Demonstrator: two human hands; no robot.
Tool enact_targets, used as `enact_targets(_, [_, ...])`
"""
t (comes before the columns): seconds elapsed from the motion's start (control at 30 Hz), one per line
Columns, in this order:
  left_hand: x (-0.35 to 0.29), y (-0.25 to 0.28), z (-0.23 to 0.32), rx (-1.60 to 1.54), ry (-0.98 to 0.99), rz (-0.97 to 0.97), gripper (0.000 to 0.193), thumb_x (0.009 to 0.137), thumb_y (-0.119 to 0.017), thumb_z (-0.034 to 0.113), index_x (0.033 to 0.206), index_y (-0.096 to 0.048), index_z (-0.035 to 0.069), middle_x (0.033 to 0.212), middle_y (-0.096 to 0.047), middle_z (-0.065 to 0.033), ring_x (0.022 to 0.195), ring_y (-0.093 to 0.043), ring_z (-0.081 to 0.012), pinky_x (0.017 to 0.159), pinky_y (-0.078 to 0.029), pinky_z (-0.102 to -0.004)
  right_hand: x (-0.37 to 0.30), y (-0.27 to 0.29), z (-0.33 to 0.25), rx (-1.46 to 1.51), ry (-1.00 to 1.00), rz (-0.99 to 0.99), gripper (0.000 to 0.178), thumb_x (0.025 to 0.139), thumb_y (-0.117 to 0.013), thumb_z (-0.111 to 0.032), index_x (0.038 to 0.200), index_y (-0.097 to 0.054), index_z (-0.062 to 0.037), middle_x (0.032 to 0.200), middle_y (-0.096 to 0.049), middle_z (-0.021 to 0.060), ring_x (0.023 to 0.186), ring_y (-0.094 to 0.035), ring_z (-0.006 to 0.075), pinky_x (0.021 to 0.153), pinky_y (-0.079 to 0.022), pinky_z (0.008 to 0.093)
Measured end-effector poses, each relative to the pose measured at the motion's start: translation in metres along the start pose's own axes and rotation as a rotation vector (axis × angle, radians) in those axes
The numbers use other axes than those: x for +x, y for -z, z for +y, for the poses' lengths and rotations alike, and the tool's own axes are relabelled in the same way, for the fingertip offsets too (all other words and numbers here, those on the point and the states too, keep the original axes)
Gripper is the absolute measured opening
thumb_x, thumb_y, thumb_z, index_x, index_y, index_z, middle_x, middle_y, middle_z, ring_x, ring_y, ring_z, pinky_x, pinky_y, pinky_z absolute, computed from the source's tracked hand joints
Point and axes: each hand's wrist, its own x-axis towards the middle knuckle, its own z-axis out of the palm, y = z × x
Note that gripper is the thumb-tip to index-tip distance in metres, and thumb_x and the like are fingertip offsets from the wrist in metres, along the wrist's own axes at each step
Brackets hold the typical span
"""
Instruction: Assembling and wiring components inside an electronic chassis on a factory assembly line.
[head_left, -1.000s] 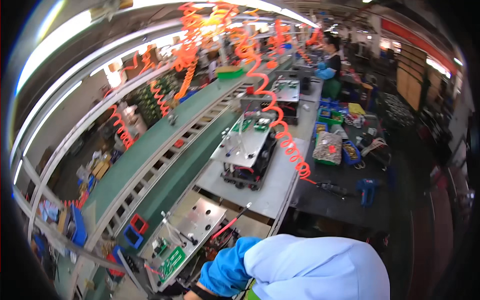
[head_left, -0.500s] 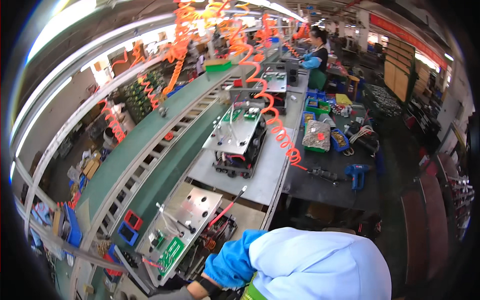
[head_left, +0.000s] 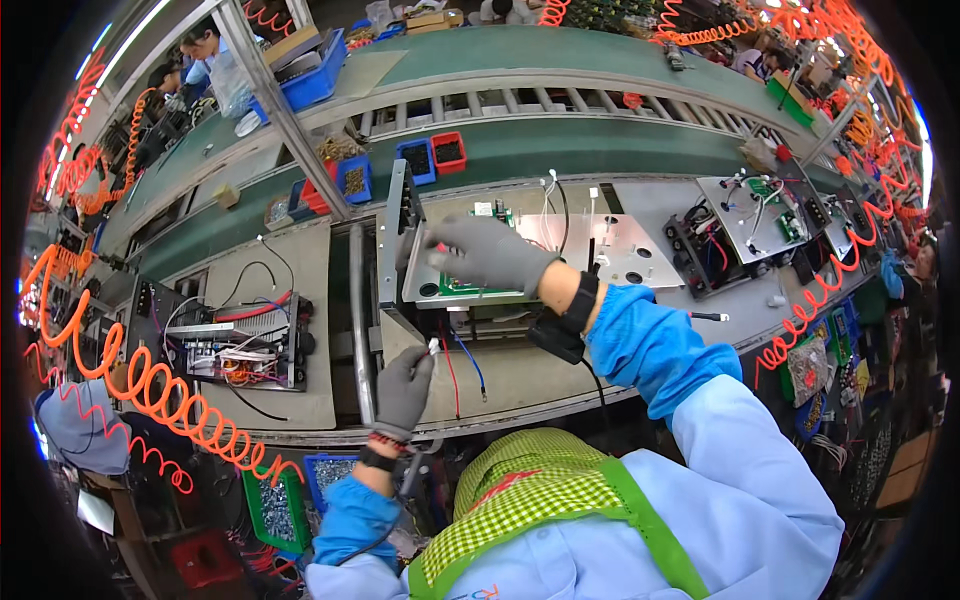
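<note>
Both hands wear grey fabric gloves with dark wrist straps. Closed at the front edge of an open chassis, my left hand (head_left: 405, 390) has a small white wire connector (head_left: 433, 346) at its fingertips. Beside it hang a red wire (head_left: 450, 370) and a blue wire (head_left: 470, 360). My right hand (head_left: 490, 255) reaches over the silver mounting plate (head_left: 640, 262), fingers curled near the upright grey metal panel (head_left: 393, 235). A bit of red shows at its fingertips; what they grip is hidden. Under that hand lies a green circuit board (head_left: 462, 284), partly covered.
Another chassis (head_left: 250, 345) with exposed wiring sits on the left; a further plated unit (head_left: 745, 225) is on the right. Blue bins (head_left: 416, 160) and a red bin (head_left: 449, 152) of small parts stand behind. Orange coiled hoses (head_left: 150, 390) hang at both sides. A roller conveyor (head_left: 560, 102) runs across the back.
The view has swung left and down, bringing the plated chassis to the middle. Both gloved hands now show at it; before, only one forearm and part of a glove appeared at the lower edge.
</note>
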Motion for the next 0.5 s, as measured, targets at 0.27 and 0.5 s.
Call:
enact_targets(0.27, [0.054, -0.083, -0.001, -1.011, 0.503, 0.279, 0.018, 0.095, -0.060, 0.023, 0.086, -0.057, 0.008, 0.065, -0.043, 0.0043, 0.049, -0.035, -0.0053, 0.044, -0.029, -0.0227, 0.020, -0.066, 0.051, -0.233, 0.012, 0.084, 0.025, 0.087, -0.059, -0.024, 0.105, -0.067, -0.0074, 0.105, -0.063, 0.0147, 0.104, -0.059, 0.0357, 0.092, -0.048, 0.0457])
enact_targets(0.5, [0.065, -0.088, -0.005, -1.518, 0.421, 0.209, 0.008, 0.100, -0.054, 0.018, 0.104, -0.056, 0.012, 0.074, -0.048, 0.0044, 0.058, -0.040, -0.0038, 0.047, -0.033, -0.0197, 0.008, -0.074, 0.058, -0.130, 0.003, 0.135, 0.023, 0.090, -0.059, -0.024, 0.105, -0.067, -0.0079, 0.107, -0.063, 0.0139, 0.101, -0.060, 0.0363, 0.088, -0.050, 0.0461])
